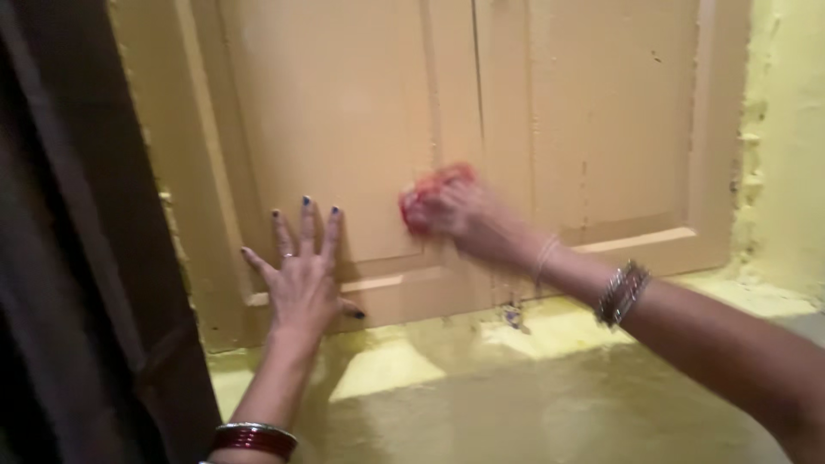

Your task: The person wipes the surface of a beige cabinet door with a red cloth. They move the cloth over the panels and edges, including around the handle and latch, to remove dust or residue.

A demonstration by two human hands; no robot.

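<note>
- far left: a dark panel (pixel 60 258), maybe an open door or a curtain, fills the edge of the view; what it is exactly cannot be told.
- left hand (pixel 302 275): laid flat against the lower part of the tan wooden shutter (pixel 344 112), fingers spread wide apart and pointing up, thumb out to the right near the bottom rail (pixel 387 283). it grips nothing. a ring sits on one finger, the nails are dark, and red bangles (pixel 255 438) circle the wrist.
- red cloth (pixel 430 193): bunched into a wad and pressed to the shutter close to the centre seam (pixel 478 86) between the two leaves, up and to the right of the left hand. the wad has no clear long axis; it is blurred.
- right hand (pixel 455 215): closed around the red cloth, knuckles toward the camera, holding it against the wood. this hand is the one on the cloth; the left hand is apart from it, lower and to the left.
- right forearm: runs in from the lower right, with a thin thread and silver bangles (pixel 623 292) on it.
- below: a yellow painted sill (pixel 550 335), worn and patchy, with a small metal latch piece (pixel 513 316) at the foot of the seam.
- far right: rough yellow wall (pixel 786 146).
- no containers are in view.
</note>
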